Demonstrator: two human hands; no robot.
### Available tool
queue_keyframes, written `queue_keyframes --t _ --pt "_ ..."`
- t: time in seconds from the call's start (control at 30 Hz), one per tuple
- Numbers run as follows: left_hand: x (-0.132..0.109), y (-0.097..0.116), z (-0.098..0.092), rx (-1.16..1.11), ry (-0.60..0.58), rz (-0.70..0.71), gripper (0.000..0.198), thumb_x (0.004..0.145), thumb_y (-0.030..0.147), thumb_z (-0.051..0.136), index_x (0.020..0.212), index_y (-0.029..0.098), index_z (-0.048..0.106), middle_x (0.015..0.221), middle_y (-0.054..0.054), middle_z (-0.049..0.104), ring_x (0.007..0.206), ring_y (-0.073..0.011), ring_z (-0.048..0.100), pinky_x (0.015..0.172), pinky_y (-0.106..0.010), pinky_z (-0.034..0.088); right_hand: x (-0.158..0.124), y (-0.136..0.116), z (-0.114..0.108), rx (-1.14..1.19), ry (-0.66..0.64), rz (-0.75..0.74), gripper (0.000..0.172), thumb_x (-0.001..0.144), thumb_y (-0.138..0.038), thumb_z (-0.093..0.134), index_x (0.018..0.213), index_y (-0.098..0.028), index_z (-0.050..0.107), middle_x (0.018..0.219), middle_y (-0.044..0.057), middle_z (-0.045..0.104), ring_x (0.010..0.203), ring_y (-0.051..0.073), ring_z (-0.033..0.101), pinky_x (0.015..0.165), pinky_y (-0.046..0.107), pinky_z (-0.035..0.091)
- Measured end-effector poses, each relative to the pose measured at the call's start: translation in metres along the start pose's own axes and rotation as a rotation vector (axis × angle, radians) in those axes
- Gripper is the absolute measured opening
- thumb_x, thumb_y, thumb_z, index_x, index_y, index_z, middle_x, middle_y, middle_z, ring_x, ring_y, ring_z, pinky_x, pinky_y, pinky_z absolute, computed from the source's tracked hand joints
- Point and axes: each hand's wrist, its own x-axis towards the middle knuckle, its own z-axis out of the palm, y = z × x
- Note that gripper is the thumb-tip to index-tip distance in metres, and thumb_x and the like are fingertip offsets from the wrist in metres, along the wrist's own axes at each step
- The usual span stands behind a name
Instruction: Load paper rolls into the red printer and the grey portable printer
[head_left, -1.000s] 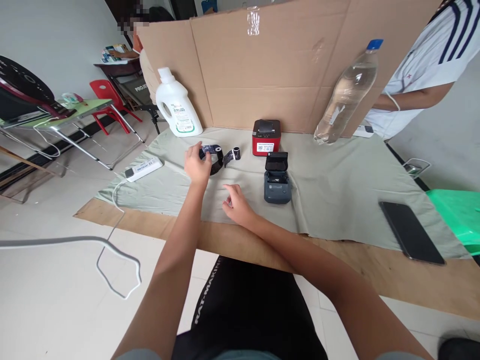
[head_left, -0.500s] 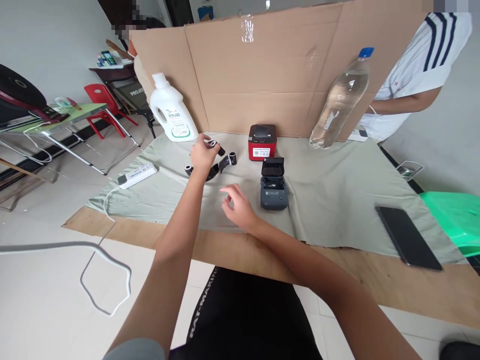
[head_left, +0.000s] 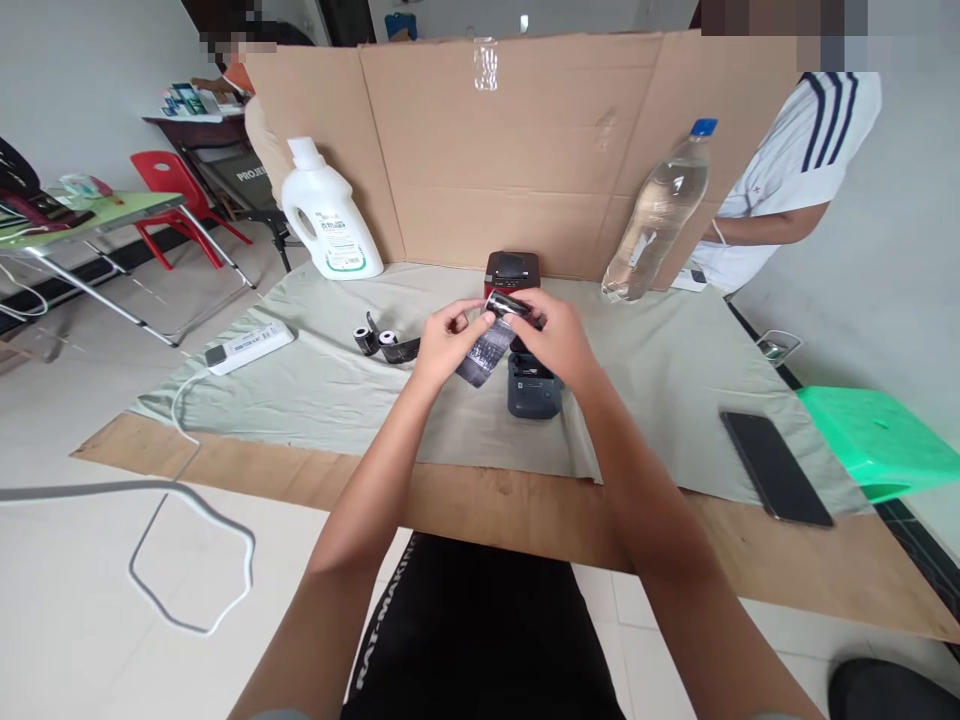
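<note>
Between my left hand [head_left: 450, 345] and my right hand [head_left: 553, 338] is a black roll [head_left: 507, 304], its loose dark strip [head_left: 486, 352] hanging down to the left. Both hands pinch it, one at each end. Just below my right hand stands a dark grey printer [head_left: 534, 390] on the cloth, its upper part hidden by the fingers. Behind the hands is a red and black printer [head_left: 513, 268], partly covered. Left of my left hand lie two more black rolls [head_left: 365, 341] with a curling dark strip [head_left: 405, 351].
A white jug [head_left: 330, 225] and a clear bottle [head_left: 660, 220] lean on the cardboard screen [head_left: 510, 150]. A white power strip [head_left: 251, 347] lies left, a black phone [head_left: 776, 468] right. A person's arm [head_left: 772, 225] shows behind the screen.
My left hand has lifted a roll from the cloth and moved right with it. My right hand has risen and taken hold of it too. The view has shifted slightly.
</note>
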Motion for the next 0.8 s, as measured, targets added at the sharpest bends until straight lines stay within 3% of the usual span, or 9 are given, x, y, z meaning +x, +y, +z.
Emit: queue_keyframes --t 0.13,0.23,0.33,0.47,0.63,0.8 --pt "-0.004 -0.01 -0.002 -0.115 -0.149 0.035 0.058 0.073 0.051 0.087 0.122 0.023 0.071 0.093 -0.003 0.073 0.083 -0.0166 0.067 0.07 -0.026 0.05 0.004 0.004 -0.021 0.229 -0.207 0.177 0.023 0.098 -0.037 0.057 0.1 -0.018 0.07 0.076 0.0 0.065 0.069 0.015 0.057 0.067 0.028 0.045" --pt "-0.007 -0.018 0.009 -0.238 -0.185 -0.055 0.046 0.074 0.047 0.085 0.109 0.02 0.071 0.075 0.001 0.07 0.07 -0.0139 0.063 0.069 -0.027 0.05 0.004 0.013 -0.027 0.21 -0.314 0.274 0.025 0.098 -0.038 0.056 0.09 -0.018 0.068 0.065 -0.002 0.056 0.063 0.013 0.053 0.064 0.027 0.041" --pt "-0.012 -0.028 0.025 -0.293 -0.124 -0.171 0.029 0.074 0.037 0.082 0.092 0.019 0.068 0.059 0.006 0.059 0.055 -0.0096 0.053 0.059 -0.024 0.044 0.001 0.022 -0.027 0.176 -0.393 0.307 0.02 0.093 -0.036 0.063 0.102 -0.018 0.069 0.077 0.0 0.064 0.07 0.015 0.058 0.066 0.027 0.044" --pt "-0.02 -0.039 0.043 -0.335 -0.106 -0.295 0.024 0.074 0.027 0.078 0.091 0.02 0.062 0.06 0.007 0.06 0.05 -0.0072 0.049 0.054 -0.022 0.041 -0.002 0.034 -0.028 -0.012 -0.417 0.267 0.029 0.079 -0.024 0.074 0.107 -0.018 0.069 0.101 0.005 0.071 0.09 0.02 0.064 0.079 0.03 0.049" --pt "-0.037 -0.043 0.047 -0.267 -0.205 -0.349 0.031 0.075 0.025 0.079 0.096 0.022 0.056 0.061 0.008 0.062 0.045 -0.0066 0.048 0.046 -0.02 0.038 -0.001 0.043 -0.034 -0.195 -0.451 0.288 0.019 0.079 -0.012 0.065 0.096 -0.016 0.072 0.093 0.007 0.075 0.086 0.02 0.067 0.078 0.029 0.049" --pt "-0.058 -0.046 0.049 -0.293 -0.245 -0.341 0.03 0.076 0.02 0.074 0.098 0.021 0.053 0.065 0.008 0.063 0.044 -0.0076 0.055 0.052 -0.023 0.045 -0.002 0.04 -0.03 -0.215 -0.553 0.325 0.028 0.081 -0.016 0.067 0.108 -0.017 0.073 0.1 0.006 0.077 0.086 0.02 0.068 0.074 0.027 0.048"
